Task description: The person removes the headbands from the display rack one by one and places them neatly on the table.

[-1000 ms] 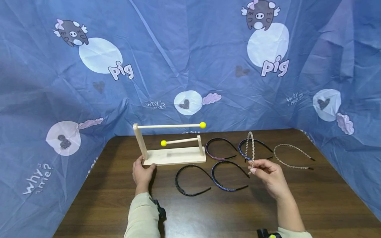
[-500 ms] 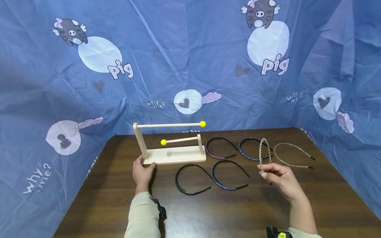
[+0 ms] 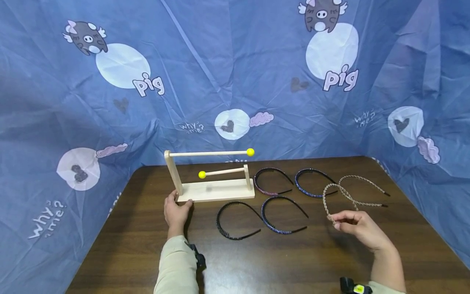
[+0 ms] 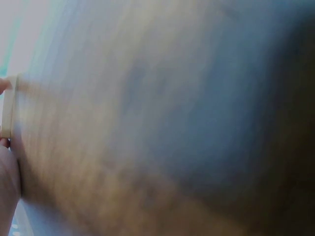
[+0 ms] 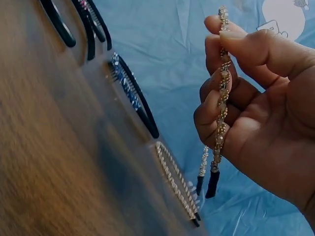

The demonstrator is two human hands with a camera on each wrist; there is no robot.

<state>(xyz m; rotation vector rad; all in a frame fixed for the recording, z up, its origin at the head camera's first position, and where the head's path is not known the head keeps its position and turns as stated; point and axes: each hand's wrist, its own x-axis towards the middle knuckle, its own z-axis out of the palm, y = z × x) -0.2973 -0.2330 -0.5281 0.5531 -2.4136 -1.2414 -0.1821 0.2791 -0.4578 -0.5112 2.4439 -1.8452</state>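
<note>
My left hand [image 3: 177, 212] grips the left end of the base of a pale wooden two-arm rack [image 3: 216, 191], whose rods end in yellow balls. A sliver of that base [image 4: 9, 105] shows between finger and thumb at the edge of the left wrist view. My right hand [image 3: 363, 228] pinches a gold beaded headband [image 3: 325, 200] between thumb and fingers, above the table's right side. In the right wrist view the beaded headband [image 5: 224, 93] hangs down past the palm, its dark tips lowest. A similar gold headband [image 3: 367, 203] lies on the table just behind it.
On the brown table [image 3: 249, 265] lie a black headband [image 3: 220, 226], a blue glittery headband [image 3: 269, 226], a pink-and-blue headband [image 3: 262, 190] and another blue headband [image 3: 304, 192]. Blue printed cloth [image 3: 235, 73] hangs behind the table.
My right hand has moved right and toward me with the gold beaded headband, which has turned so its loop faces the camera more. The left hand stays on the rack.
</note>
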